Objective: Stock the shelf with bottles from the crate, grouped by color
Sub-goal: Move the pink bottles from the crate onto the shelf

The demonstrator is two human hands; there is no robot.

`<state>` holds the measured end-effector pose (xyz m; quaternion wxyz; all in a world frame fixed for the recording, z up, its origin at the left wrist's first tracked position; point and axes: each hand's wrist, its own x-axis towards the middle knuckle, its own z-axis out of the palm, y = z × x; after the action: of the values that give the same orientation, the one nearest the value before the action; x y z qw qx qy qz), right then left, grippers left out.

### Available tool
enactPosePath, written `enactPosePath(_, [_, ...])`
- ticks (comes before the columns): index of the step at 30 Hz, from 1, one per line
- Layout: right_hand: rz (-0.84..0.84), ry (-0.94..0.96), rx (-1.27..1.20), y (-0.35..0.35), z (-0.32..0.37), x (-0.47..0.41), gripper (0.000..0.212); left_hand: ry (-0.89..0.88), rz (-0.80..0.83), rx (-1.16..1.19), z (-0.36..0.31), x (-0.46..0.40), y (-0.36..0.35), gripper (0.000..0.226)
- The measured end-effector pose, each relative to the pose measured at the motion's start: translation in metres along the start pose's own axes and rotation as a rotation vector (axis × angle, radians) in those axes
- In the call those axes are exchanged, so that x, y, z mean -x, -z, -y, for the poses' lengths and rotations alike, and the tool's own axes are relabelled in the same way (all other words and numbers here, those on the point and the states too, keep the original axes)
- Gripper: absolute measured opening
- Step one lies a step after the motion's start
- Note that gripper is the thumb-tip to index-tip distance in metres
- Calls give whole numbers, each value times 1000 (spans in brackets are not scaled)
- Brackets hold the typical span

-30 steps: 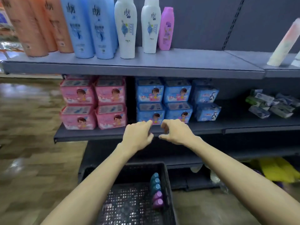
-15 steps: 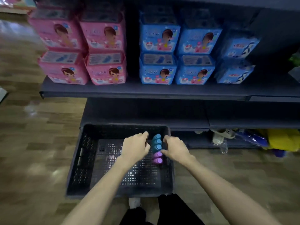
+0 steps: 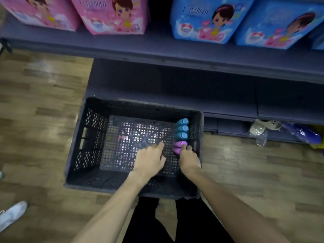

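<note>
A black mesh crate (image 3: 91, 137) stands on the floor below the shelf. Along its right wall stand three blue bottles (image 3: 182, 128) in a row, with two purple bottles (image 3: 178, 147) nearest me. My right hand (image 3: 189, 159) reaches into the crate, its fingertips touching the near purple bottle. My left hand (image 3: 149, 160) hovers just left of the purple bottles, fingers loosely extended toward them and holding nothing. The bottles' lower parts are hidden by my right hand and the crate wall.
A dark shelf edge (image 3: 157, 50) overhangs the crate, carrying pink packs (image 3: 112, 16) on the left and blue packs (image 3: 206, 20) on the right. A plastic bottle and bags (image 3: 259, 130) lie at the lower right. A white shoe (image 3: 12, 214) is on the wooden floor.
The view tipped down from the upper shelves to the crate. Both hands dropped from shelf height into the crate, and the right hand's fingers reached the purple bottles.
</note>
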<state>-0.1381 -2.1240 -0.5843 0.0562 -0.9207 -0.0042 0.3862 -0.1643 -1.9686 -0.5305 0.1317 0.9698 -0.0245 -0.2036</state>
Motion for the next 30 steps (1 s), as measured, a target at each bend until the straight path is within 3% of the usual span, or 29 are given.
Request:
enactPosePath(7, [38, -98, -28, -29, 1, -27, 45, 26, 55, -1, 6, -6, -30, 24])
enactPosePath(11, [43, -117, -70, -35, 1, -34, 51, 24, 68, 14, 8, -15, -44, 24])
enactPosePath(14, [-40, -121, -83, -46, 1, -40, 49, 36, 80, 32, 13, -21, -56, 24])
enactPosePath(18, [-158, -144, -288, -65, -3, -51, 52, 36, 110, 38, 17, -26, -76, 25])
enactPosePath(22, [-12, -99, -462, -69, -7, -49, 52, 33, 135, 40, 18, -32, -98, 32])
enactPosePath(24, [-41, -68, -506, -67, -7, -49, 54, 25, 139, 42, 18, -36, -109, 34])
enactPosePath(30, [-174, 61, -264, -89, -14, -72, 54, 23, 180, 78, 17, -57, -142, 35])
